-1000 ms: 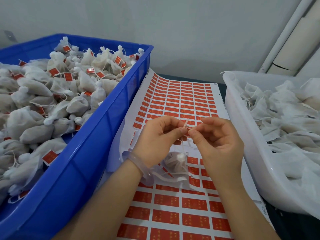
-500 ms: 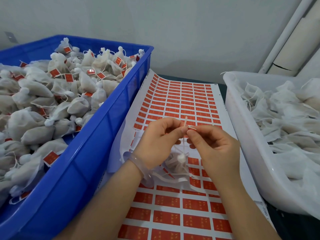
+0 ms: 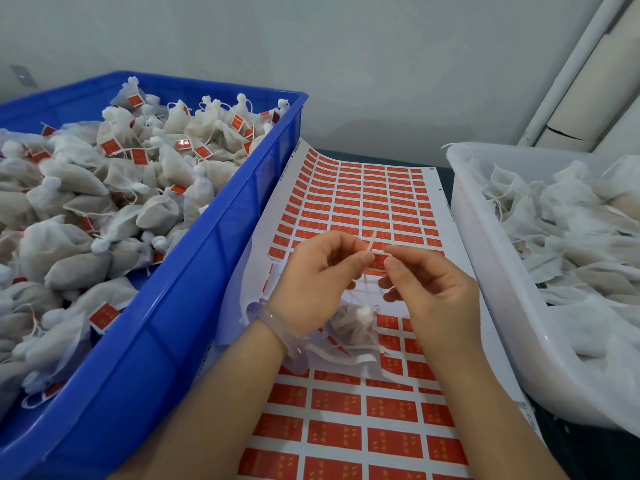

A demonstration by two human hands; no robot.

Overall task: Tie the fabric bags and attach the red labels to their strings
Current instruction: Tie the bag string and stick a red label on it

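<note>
Blue crate [image 3: 207, 289] cut off left & bottom — white bin [image 3: 485, 271] cut off right; label sheet [image 3: 363, 202] print unreadable.

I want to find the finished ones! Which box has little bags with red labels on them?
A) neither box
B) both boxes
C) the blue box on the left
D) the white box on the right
C: the tied bags in the blue box carry red labels, while the flat bags in the white box show none.
</note>
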